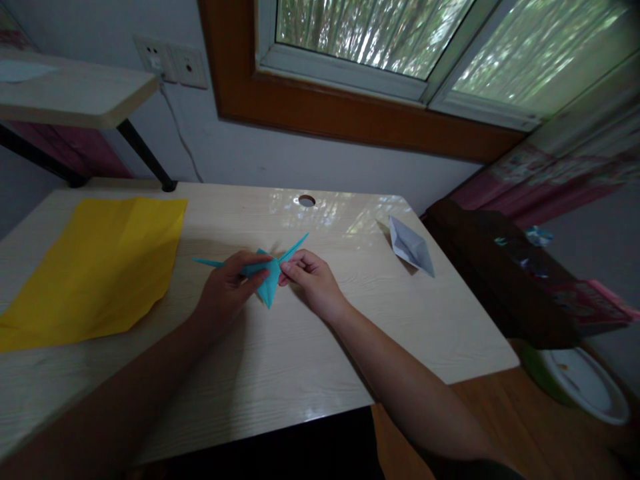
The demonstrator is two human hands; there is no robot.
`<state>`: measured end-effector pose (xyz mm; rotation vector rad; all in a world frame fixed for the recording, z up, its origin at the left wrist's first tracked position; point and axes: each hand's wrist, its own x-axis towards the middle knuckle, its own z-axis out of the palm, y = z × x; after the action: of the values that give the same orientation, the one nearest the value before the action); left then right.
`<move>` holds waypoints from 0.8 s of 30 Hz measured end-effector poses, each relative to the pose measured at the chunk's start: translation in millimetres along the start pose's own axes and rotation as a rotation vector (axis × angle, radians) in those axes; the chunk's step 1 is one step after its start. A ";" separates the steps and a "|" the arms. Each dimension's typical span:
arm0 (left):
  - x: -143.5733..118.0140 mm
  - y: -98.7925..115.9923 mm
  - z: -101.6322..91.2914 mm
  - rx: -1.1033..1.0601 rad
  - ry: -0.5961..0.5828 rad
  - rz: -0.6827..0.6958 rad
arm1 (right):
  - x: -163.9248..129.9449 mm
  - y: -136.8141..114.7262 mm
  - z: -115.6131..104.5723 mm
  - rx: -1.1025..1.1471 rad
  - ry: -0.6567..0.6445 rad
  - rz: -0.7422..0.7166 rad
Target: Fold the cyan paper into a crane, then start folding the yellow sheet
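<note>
A folded teal paper figure [270, 279] with long thin points is held just above the pale wooden desk [280, 373]. My left hand [227, 290] grips its left side, and one thin point sticks out to the left past the fingers. My right hand [311, 280] pinches its right side, where another point rises toward the back right. Both hands meet at the middle of the desk.
A large creased yellow paper sheet [95, 267] lies on the desk's left part. A folded white paper boat [411, 247] sits at the right rear. A cable hole [307, 200] is near the back edge. A dark cabinet [505, 273] stands right of the desk, a shelf [70, 93] at upper left.
</note>
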<state>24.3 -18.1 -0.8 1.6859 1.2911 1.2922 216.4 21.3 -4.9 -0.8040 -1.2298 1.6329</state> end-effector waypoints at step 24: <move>1.4 -4.1 -0.3 0.062 -0.007 -0.013 | 0.7 -0.7 -2.2 -0.103 0.134 -0.035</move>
<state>22.8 -15.5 -3.9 1.7198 1.3493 1.2494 218.2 22.8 -4.9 -0.9359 -1.2338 1.4729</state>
